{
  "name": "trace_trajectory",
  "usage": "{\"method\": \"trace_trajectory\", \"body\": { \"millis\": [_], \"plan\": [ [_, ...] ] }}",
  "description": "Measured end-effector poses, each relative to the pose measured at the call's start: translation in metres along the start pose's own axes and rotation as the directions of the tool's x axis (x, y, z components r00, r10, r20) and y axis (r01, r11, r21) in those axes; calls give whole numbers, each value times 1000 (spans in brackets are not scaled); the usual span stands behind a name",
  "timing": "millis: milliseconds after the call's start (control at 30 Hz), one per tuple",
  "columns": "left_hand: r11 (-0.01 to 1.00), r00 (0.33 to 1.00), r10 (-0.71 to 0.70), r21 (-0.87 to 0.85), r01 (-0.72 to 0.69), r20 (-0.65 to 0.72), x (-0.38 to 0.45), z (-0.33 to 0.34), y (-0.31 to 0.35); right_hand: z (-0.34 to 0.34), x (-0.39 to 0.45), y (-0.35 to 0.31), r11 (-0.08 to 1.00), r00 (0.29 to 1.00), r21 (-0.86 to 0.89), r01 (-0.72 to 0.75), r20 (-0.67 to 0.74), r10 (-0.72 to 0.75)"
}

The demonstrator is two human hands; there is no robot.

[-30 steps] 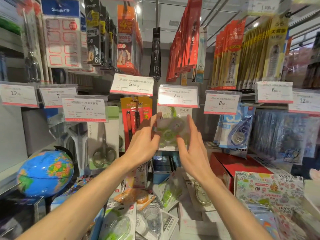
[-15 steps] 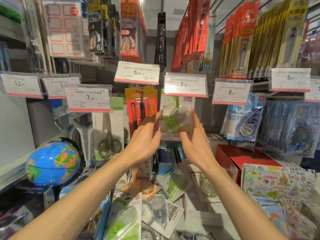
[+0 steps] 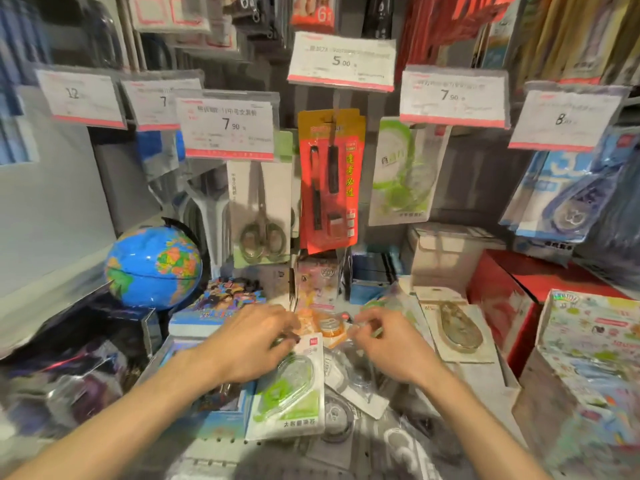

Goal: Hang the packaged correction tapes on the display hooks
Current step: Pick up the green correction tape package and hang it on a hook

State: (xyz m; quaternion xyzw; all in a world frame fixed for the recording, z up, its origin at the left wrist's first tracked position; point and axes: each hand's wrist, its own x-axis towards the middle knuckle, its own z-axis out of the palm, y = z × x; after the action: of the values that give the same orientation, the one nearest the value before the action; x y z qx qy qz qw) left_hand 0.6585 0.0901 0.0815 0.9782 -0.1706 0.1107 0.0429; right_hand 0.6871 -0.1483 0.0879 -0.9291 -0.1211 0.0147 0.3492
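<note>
Correction tapes in clear blister packs lie in a loose heap on the shelf [image 3: 485, 372], right under both hands. The nearest one, a green correction tape pack [image 3: 287, 393], has a white card back, a see-through teardrop shell with green reels inside, a small red logo at its top and dark print along its lower edge. The left hand [image 3: 249, 344] rests palm down on the upper end of this pack, fingers curled over its top; motion blur hides whether they actually pinch the card. Just beyond the fingertips of both hands lies an orange pack [image 3: 329, 327]. The right hand [image 3: 388, 344] hovers over the grey and clear packs to the right of the green one, its fingers bent toward the heap, and whether they hold anything cannot be told. Well above the hands, another green correction tape [image 3: 405, 174] hangs on a display hook under a 7.90 price tag [image 3: 453, 97]. Right of the right hand lies a brownish tape pack [image 3: 457, 327].
</note>
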Motion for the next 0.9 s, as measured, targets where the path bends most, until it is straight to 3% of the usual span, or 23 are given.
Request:
{"method": "trace_trajectory", "body": {
  "millis": [200, 433, 633, 767, 900],
  "plan": [
    [993, 991, 46, 99, -59, 123, -8, 21, -3, 42, 9, -5, 993, 987, -85, -78, 136, 89],
    [999, 993, 35, -17, -34, 108, -12, 27, -3, 60, 10, -11, 980, 966, -98, -173, 176, 189],
    [986, 1000, -17, -164, 13, -23, -16, 30, 0, 60, 10, -8, 972, 970, 136, -194, 177, 169],
    [950, 991, -110, -301, 82, -77, -20, 31, 0, 57, 7, -12, 849, 956, 453, -272, 226, 186],
    [896, 971, -186, -432, 106, -148, -17, 26, 0, 44, 6, -18, 785, 971, 575, -228, 189, 144]
  ]
}}
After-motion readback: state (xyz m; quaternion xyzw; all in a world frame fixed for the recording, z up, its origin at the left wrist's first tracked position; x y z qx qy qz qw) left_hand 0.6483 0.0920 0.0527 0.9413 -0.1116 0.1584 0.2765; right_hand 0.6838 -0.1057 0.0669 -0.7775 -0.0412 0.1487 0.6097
